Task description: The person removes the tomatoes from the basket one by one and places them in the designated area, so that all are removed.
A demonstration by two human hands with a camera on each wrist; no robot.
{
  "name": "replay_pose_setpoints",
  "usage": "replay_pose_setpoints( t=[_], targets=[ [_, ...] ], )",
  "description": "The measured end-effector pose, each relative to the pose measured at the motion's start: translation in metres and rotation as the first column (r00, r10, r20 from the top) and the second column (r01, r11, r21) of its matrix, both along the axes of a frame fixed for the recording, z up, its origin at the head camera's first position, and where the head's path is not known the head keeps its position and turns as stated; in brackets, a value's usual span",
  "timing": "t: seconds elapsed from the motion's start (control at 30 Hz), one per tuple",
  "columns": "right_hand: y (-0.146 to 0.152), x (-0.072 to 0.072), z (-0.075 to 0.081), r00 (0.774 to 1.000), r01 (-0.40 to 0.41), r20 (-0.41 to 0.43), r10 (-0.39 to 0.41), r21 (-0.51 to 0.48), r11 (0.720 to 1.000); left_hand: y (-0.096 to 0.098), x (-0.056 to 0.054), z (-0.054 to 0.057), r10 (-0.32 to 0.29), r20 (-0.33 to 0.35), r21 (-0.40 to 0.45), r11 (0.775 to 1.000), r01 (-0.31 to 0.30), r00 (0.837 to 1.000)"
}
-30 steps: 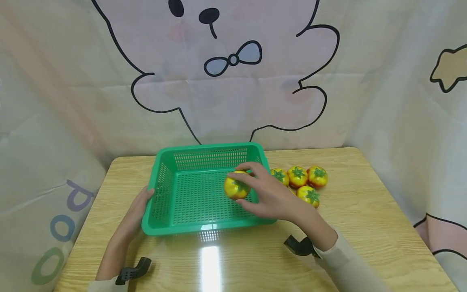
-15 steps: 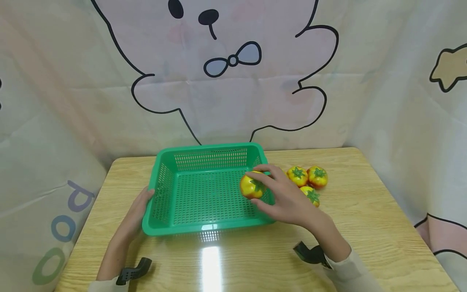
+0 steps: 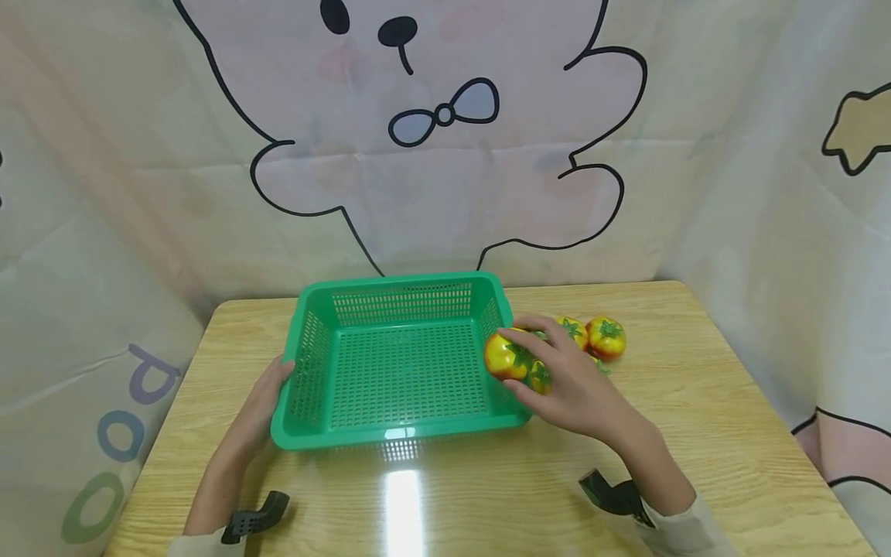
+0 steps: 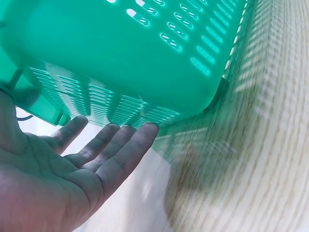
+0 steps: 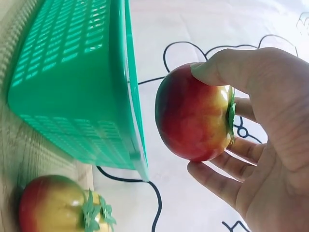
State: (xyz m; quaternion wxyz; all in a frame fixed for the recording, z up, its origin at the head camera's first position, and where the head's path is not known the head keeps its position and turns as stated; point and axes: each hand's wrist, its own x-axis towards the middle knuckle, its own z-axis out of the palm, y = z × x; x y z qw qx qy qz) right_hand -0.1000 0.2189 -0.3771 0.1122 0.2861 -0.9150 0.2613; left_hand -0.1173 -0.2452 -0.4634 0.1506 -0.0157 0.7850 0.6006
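A green plastic basket (image 3: 404, 439) stands on the table with nothing inside it. My left hand (image 3: 267, 387) holds it at its left side, thumb at the rim and fingers stretched along the slotted outer wall (image 4: 101, 99) in the left wrist view. With thumb and fingertips, my right hand (image 3: 571, 379) grips a yellow-and-red tomato (image 3: 504, 356) that has green leaves on top. The tomato (image 5: 193, 116) is raised beside the basket's rim in the right wrist view and overlaps the right rim in the head view.
Several more tomatoes (image 3: 606, 338) sit on the wooden table (image 3: 696, 402) right of the basket, partly hidden by my right hand. One tomato (image 5: 53, 205) shows low beside the basket in the right wrist view. A printed cloth (image 3: 445, 193) hangs behind the table.
My right hand has carried the tomato rightward, from over the basket's inside to its right rim. The left hand and the basket have stayed in place.
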Motion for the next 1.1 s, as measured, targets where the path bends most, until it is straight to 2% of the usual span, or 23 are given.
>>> replay_pose_setpoints(
  t=[0.27, 0.5, 0.77, 1.1],
  targets=[
    [0.02, 0.007, -0.002, 0.998, 0.06, -0.025, -0.061, -0.027, 0.998, 0.001, 0.0, 0.0, -0.005, 0.0, -0.006, 1.0, 0.005, 1.0],
    [0.032, 0.014, -0.006, 0.994, 0.111, -0.013, -0.112, -0.04, 0.993, 0.001, -0.001, -0.003, -0.027, 0.006, 0.013, 1.0, 0.027, 1.0],
    [0.041, 0.016, -0.01, 0.985, 0.172, -0.02, -0.173, -0.066, 0.983, 0.0, -0.001, -0.003, -0.001, 0.006, 0.015, 1.0, 0.001, 1.0],
    [0.055, 0.013, -0.026, 0.984, 0.175, -0.004, -0.177, -0.147, 0.974, -0.001, -0.001, -0.003, 0.012, 0.026, 0.013, 1.0, -0.012, 1.0]
  ],
)
